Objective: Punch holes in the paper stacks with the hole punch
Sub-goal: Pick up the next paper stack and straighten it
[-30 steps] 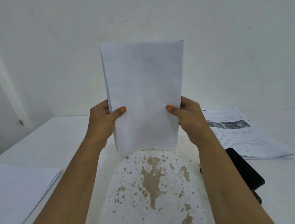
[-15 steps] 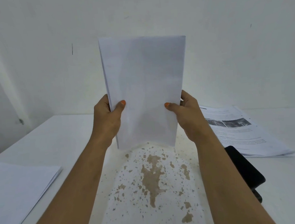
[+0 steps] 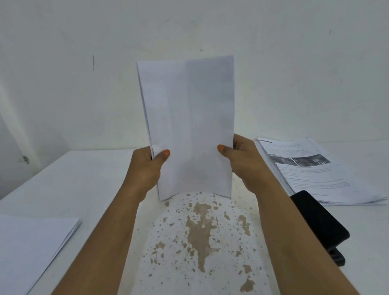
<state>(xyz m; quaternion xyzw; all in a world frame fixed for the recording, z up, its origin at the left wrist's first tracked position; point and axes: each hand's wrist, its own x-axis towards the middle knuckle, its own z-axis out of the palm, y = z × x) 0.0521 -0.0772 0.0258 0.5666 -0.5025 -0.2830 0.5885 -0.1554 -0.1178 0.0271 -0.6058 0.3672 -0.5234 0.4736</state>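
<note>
1. Both hands gripped a paper stack [image 3: 190, 124] upright above the tabletop [image 3: 79, 179]: the left hand [image 3: 147, 172] pinched its left edge, thumb in front, and the right hand [image 3: 243, 164] pinched its right edge the same way.
2. The stack's lower edge hung just over a worn, brown-flecked patch [image 3: 201, 235].
3. A black hole punch [image 3: 320, 223] lay beside the right forearm.
4. Printed pages [image 3: 319, 172] lay far right; blank sheets [image 3: 22, 249] lay left.

Scuffed white plaster wall [image 3: 298, 57] directly behind white painted table [image 3: 86, 179]; brown chipped-paint patch [image 3: 201, 230] at table's near centre.
</note>
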